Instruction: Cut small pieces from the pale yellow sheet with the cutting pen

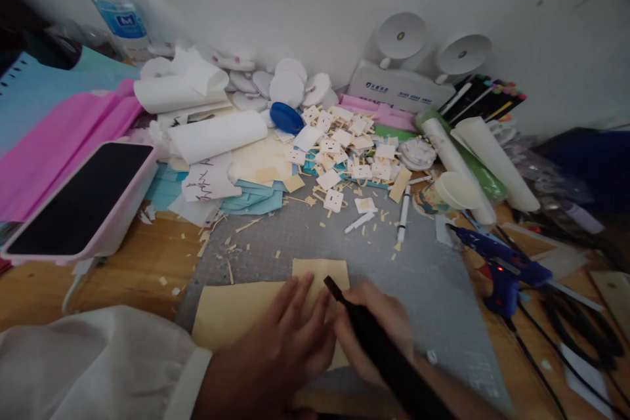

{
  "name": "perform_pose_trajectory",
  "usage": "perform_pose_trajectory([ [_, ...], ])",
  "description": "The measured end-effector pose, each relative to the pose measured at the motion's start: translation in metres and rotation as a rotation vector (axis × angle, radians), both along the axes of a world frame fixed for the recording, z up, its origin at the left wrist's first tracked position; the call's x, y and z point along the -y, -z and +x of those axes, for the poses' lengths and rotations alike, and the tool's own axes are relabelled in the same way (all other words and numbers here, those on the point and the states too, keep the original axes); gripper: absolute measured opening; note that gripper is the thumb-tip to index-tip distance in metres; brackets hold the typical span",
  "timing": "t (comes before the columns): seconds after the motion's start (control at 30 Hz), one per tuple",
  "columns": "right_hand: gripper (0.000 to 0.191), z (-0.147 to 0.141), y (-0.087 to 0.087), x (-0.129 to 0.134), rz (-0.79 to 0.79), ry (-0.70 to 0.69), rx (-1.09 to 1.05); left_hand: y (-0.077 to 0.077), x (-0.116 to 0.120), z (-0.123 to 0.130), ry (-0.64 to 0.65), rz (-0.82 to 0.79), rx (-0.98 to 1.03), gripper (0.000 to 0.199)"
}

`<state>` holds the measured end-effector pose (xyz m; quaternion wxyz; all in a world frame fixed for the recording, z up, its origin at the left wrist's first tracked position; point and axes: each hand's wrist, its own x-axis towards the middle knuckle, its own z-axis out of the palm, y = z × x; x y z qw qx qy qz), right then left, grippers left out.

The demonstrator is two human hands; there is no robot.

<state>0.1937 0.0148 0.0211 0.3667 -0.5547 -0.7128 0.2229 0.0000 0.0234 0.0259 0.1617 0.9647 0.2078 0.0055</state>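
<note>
My left hand (283, 335) lies flat with spread fingers on a sheet of beige card (231, 308), pressing it against a grey cutting mat (423, 275). A smaller beige piece (319, 267) sticks out above the sheet's top edge, near those fingertips. My right hand (377, 321) is closed round what looks like a black utility knife (378, 348), its narrow end close to the left fingertips over the card. I cannot see a blade. Farther back are several small square card figures (333, 200) with drawn faces, in a pile.
A phone (83, 197) in a pink case stands at left beside pink sheets (69, 138). Paper rolls (219, 134) and white discs (290, 82) line the back. At right are a paper cup (447, 193), a blue glue gun (504, 269) with cable, and pens (403, 213).
</note>
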Motion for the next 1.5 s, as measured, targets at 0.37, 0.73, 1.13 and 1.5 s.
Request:
perform_pose_trajectory([
  [0.37,0.018,0.019,-0.008,-0.043,-0.057,0.363,-0.412,-0.017,-0.008,-0.003,-0.096,-0.089,0.057,0.058],
  [0.73,0.022,0.020,0.011,-0.054,0.128,0.182,-0.315,-0.025,-0.047,0.001,-0.442,-0.114,0.068,0.031],
  [1.13,0.022,0.019,0.012,-0.049,0.046,-0.008,-0.253,-0.025,-0.072,0.008,-0.537,-0.417,0.100,0.041],
  [1.5,0.030,0.019,0.009,-0.046,-0.082,-0.202,-0.398,-0.026,-0.083,0.009,-0.448,-0.549,0.174,0.013],
])
